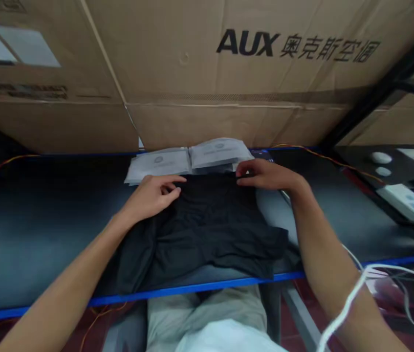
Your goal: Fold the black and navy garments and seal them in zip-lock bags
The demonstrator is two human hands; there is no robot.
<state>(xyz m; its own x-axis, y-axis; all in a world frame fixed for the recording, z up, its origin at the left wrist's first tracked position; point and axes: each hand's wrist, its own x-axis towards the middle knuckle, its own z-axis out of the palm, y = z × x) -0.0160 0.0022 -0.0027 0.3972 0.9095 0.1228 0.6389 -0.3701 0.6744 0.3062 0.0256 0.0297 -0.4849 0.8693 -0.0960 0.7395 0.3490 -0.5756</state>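
A black cloth garment (214, 230) lies spread and slightly wrinkled in front of me, its lower part reaching the table's front edge. My left hand (155, 195) touches its upper left corner, with thumb and index finger a little apart on the fabric. At the upper right corner, my right hand (263, 174) pinches the edge between thumb and curled fingers. Just beyond the garment sit two side-by-side piles of clear plastic packets, a left pile (159, 164) and a right pile (219, 152). Part of a pale grey rounded thing (274, 210) shows beside the garment, under my right forearm.
Large cardboard boxes (177, 58) form a wall behind the black table (45, 220), which has a blue edge. A white cable (353, 293) crosses my right forearm. At right stand a white device with buttons (412, 203) and a black metal frame (371, 98).
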